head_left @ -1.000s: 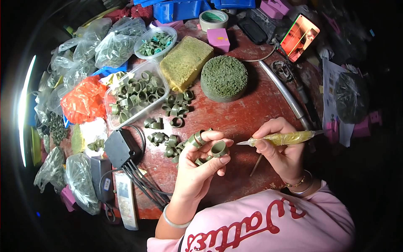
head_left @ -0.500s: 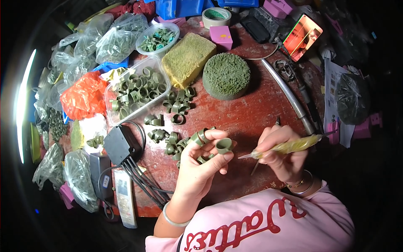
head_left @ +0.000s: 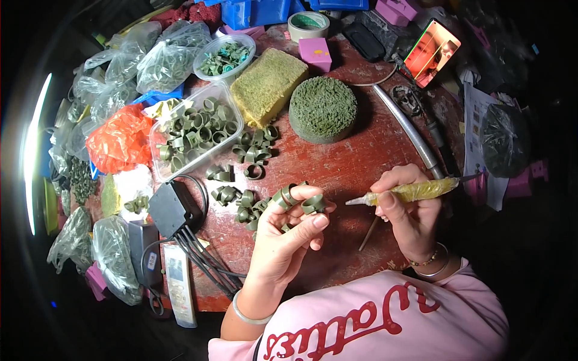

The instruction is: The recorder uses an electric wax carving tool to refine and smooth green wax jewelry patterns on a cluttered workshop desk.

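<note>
My left hand (head_left: pixel 283 246) has olive-green rings (head_left: pixel 283 197) around a finger and holds another small ring (head_left: pixel 313 204) between thumb and fingertips. Just right of it, my right hand (head_left: pixel 406 213) grips a slim pointed tool (head_left: pixel 428 191) wrapped in yellowish plastic, its pale tip a short gap from the held ring. Several loose olive rings (head_left: pixel 247 207) lie in a pile beside my left hand, with more (head_left: pixel 256 153) farther back and inside a clear tub (head_left: pixel 158 141). A thin rod (head_left: pixel 367 236) lies below the tool.
A yellow block (head_left: pixel 268 84), round green pad (head_left: pixel 322 108) and pink box (head_left: pixel 315 55) stand behind. A metal mandrel (head_left: pixel 403 126) and propped phone (head_left: pixel 430 54) are at right. A black cable box (head_left: pixel 174 207), remote (head_left: pixel 179 283), bags (head_left: pixel 117 259) and orange plastic (head_left: pixel 119 138) crowd the left.
The ring between my left fingertips has tilted and turned. My right hand dipped and angled the tool at half a second ago, and is now raised again with the tool more level.
</note>
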Available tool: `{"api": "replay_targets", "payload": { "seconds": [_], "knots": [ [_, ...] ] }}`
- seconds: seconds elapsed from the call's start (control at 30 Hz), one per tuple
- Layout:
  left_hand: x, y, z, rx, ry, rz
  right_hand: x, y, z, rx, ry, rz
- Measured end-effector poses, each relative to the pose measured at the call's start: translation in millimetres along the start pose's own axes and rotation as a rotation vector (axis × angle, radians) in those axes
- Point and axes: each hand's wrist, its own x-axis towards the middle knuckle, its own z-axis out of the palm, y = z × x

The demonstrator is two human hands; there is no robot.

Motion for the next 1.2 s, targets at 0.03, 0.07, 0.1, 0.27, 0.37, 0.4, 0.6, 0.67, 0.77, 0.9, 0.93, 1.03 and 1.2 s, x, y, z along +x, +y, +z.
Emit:
{"api": "replay_targets", "payload": {
  "seconds": [0.03, 0.07, 0.1, 0.27, 0.37, 0.4, 0.6, 0.67, 0.77, 0.9, 0.93, 1.03, 1.2],
  "knots": [
    [-0.2, 0.5, 0.9, 0.0, -0.001, 0.002, 0.2, -0.1, 2.2, -0.026, 0.04, -0.004],
    [-0.6, 1.4, 2.7, -0.011, -0.041, -0.024, 3.2, -1.1, 4.7, -0.016, 0.064, 0.053],
    [-2.0, 2.7, 4.3, -0.022, -0.081, -0.05, 7.0, -2.2, 7.1, -0.005, 0.089, 0.109],
    [-9.6, 8.2, 1.3, -0.055, -0.197, -0.073, 21.4, 22.4, 18.5, -0.201, -0.107, 0.166],
    [-9.4, 14.6, 2.0, -0.065, -0.157, 0.043, 40.3, 38.9, 35.8, -0.329, -0.276, -0.179],
    [-10.6, 15.4, 0.8, -0.126, -0.153, 0.086, 49.9, 33.8, 42.8, -0.364, -0.356, -0.209],
    [-10.4, 20.4, -9.3, -0.388, -0.051, 0.231, 88.4, 61.2, 89.9, -0.558, -0.303, -0.479],
    [-11.4, 22.8, -11.0, -0.423, -0.009, 0.231, 86.9, 58.1, 84.5, -0.531, -0.304, -0.436],
    [-10.0, 21.5, -13.3, -0.462, 0.065, 0.235, 72.0, 34.1, 72.3, -0.395, -0.228, -0.325],
    [-6.1, 17.7, -3.3, -0.159, 0.143, 0.122, 35.3, 10.3, 44.8, -0.307, -0.101, -0.37],
    [-6.3, 17.8, 1.1, -0.118, 0.124, 0.073, 25.6, 8.3, 40.8, -0.297, -0.096, -0.355],
    [-5.8, 12.3, -0.1, -0.018, -0.04, -0.086, 21.6, -0.7, 28.7, -0.384, -0.239, -0.515],
    [-5.9, 9.1, 4.7, 0.171, 0.008, 0.019, 19.1, 3.8, 21.2, -0.488, -0.314, -0.567]
  ]
}}
